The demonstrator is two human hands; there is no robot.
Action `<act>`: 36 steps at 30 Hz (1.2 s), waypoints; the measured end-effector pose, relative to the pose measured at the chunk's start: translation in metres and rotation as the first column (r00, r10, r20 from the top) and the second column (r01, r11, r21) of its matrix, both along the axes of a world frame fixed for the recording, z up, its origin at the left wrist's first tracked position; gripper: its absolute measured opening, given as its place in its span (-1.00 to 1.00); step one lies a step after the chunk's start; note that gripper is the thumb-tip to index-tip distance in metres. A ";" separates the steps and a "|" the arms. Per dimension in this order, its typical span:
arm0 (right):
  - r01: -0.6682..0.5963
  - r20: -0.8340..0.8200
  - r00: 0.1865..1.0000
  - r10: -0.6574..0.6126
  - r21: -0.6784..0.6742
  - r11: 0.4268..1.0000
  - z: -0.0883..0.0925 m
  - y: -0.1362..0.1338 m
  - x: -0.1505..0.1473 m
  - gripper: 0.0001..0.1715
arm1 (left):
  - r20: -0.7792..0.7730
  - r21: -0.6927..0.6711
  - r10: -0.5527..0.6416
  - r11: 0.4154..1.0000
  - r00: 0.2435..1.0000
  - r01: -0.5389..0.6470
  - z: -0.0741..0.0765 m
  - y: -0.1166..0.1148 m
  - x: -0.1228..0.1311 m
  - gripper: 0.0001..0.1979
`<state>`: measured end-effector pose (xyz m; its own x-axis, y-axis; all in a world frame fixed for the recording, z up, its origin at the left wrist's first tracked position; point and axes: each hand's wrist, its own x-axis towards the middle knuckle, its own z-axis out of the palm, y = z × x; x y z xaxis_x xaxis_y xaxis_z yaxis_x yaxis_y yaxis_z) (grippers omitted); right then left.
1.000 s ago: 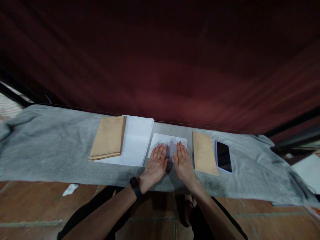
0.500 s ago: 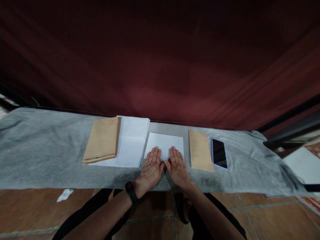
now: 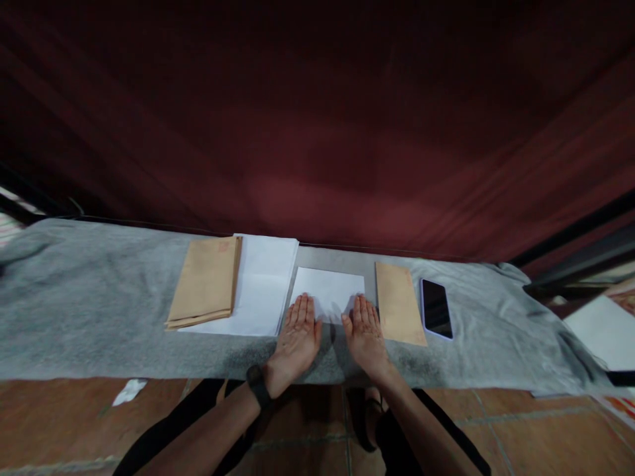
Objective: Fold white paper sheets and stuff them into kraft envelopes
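Head view. Left hand [image 3: 296, 336] and right hand [image 3: 366, 337]: each grip laid wide and flat, palm down, fingers over the near corners of one white paper [image 3: 330, 285]. Paper's location: grey-covered table [image 3: 109, 297], between white sheets [image 3: 265, 284] bearing brown envelopes [image 3: 204, 277] at left and single envelope [image 3: 399, 301] at right. Phone [image 3: 436, 309]: just beyond single envelope, rightward.

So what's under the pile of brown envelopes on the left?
White paper shows beyond the brown envelopes to the right and along the near edge, on grey cloth. Whatever else they cover is hidden.
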<state>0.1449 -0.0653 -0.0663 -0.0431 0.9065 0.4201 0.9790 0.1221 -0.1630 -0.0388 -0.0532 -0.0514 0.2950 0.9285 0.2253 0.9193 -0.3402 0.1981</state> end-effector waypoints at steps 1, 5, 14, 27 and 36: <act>-0.014 -0.016 1.000 0.014 0.000 1.000 0.003 0.003 -0.002 -0.27 | 0.011 0.023 -0.022 0.999 1.000 0.022 0.002 0.003 0.003 -0.41; -0.134 -0.090 0.988 0.127 -0.068 0.989 0.011 0.020 -0.015 -0.33 | 0.037 0.091 -0.144 0.986 0.989 0.141 0.005 0.019 0.022 -0.43; -0.184 -0.021 0.983 0.183 -0.056 0.981 -0.003 0.027 -0.014 -0.37 | -0.036 -0.010 -0.121 0.993 0.992 0.121 -0.007 0.032 0.028 -0.44; -0.002 0.014 1.000 0.003 -0.051 0.999 -0.006 0.012 0.005 -0.35 | -0.004 0.016 0.005 1.000 1.000 -0.005 -0.010 0.023 0.002 -0.40; -0.143 -0.169 0.978 0.119 -0.137 0.980 0.020 0.050 -0.014 -0.36 | -0.001 -0.018 -0.126 0.992 0.992 0.126 0.014 0.061 0.026 -0.44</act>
<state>0.1304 -0.0158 -0.0461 -0.1087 0.9499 0.2929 0.9161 0.2101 -0.3414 -0.0127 0.0077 -0.0371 0.4100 0.8880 0.2083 0.8699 -0.4493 0.2032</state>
